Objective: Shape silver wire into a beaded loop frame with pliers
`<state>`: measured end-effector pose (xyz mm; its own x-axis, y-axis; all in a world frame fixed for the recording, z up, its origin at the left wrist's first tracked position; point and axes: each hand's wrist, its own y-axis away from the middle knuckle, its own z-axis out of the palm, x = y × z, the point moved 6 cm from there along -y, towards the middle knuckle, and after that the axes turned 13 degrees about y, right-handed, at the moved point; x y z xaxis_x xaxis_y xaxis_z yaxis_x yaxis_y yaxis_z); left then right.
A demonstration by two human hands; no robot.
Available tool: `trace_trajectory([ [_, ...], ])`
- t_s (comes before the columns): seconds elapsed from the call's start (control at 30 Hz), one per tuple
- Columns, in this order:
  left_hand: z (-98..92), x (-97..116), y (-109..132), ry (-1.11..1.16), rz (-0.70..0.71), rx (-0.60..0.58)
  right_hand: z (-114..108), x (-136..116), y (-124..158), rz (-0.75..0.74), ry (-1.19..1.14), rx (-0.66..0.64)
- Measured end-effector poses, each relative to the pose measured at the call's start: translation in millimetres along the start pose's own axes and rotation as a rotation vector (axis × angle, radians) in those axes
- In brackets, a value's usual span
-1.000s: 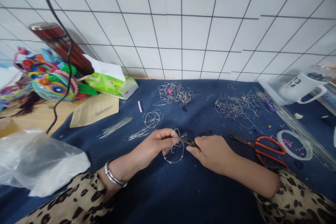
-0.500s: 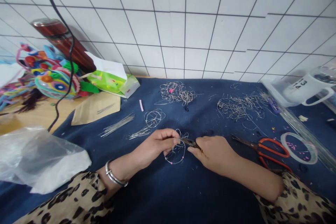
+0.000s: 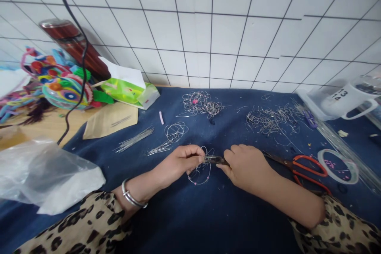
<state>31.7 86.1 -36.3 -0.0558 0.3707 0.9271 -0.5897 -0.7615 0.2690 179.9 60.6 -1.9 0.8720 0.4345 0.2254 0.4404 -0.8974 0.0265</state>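
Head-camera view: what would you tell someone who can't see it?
A bare left hand holds a silvery wire frame strung with small pink beads, while the right hand holds dark metal pliers at it. Orange-handled metal scissors and tangled silvery wires lie on dark-blue cloth.

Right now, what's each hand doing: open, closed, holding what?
Left hand: closed, pinching the beaded wire between thumb and fingers.
Right hand: closed around the pliers.
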Motion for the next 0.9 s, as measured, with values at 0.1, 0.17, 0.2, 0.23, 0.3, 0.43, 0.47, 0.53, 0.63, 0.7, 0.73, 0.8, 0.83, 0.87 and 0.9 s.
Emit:
trace_trajectory([
  [0.1, 1.0, 0.4, 0.1, -0.023, 0.004, 0.005, -6.2, 0.5, 2.1, 0.018, 0.044, 0.046],
  [0.17, 1.6, 0.2, 0.1, -0.035, 0.009, 0.009, -9.0, -0.1, 3.5, 0.025, 0.066, 0.067],
  [0.2, 1.8, -0.1, 0.2, -0.039, 0.013, 0.011, -9.8, -0.5, 4.1, 0.028, 0.077, 0.073],
  [0.23, 1.8, -0.3, 0.3, -0.042, 0.017, 0.015, -10.2, -0.8, 4.5, 0.031, 0.085, 0.077],
  [0.3, 1.7, -0.7, 0.5, -0.041, 0.025, 0.023, -10.5, -1.3, 4.8, 0.036, 0.097, 0.078],
  [0.43, 1.9, -1.4, 0.9, -0.023, 0.025, 0.038, -11.1, -1.4, 4.5, 0.043, 0.102, 0.073],
  [0.47, 2.0, -1.5, 0.9, -0.016, 0.026, 0.043, -11.2, -1.2, 4.4, 0.046, 0.103, 0.069],
  [0.53, 2.1, -1.9, 0.8, -0.001, 0.028, 0.054, -11.0, -1.0, 4.3, 0.051, 0.103, 0.058],
  [0.63, 1.9, -3.2, 0.7, 0.015, 0.029, 0.073, -9.9, -1.2, 4.0, 0.054, 0.097, 0.043],
  [0.7, 1.6, -4.2, 0.7, 0.022, 0.028, 0.082, -8.7, -1.2, 3.7, 0.056, 0.091, 0.034],
  [0.73, 1.4, -4.7, 0.7, 0.025, 0.028, 0.086, -8.1, -1.0, 3.5, 0.058, 0.089, 0.029],
  [0.8, 1.2, -5.6, 0.9, 0.034, 0.025, 0.089, -7.2, -0.5, 3.3, 0.060, 0.084, 0.016],
  [0.83, 1.1, -6.0, 1.0, 0.041, 0.023, 0.091, -6.9, -0.3, 3.2, 0.059, 0.080, 0.011],
  [0.87, 1.0, -6.4, 1.1, 0.050, 0.022, 0.092, -6.8, -0.2, 3.3, 0.058, 0.077, 0.008],
  [0.9, 1.0, -6.7, 1.2, 0.059, 0.020, 0.092, -6.9, -0.2, 3.4, 0.055, 0.075, 0.006],
])
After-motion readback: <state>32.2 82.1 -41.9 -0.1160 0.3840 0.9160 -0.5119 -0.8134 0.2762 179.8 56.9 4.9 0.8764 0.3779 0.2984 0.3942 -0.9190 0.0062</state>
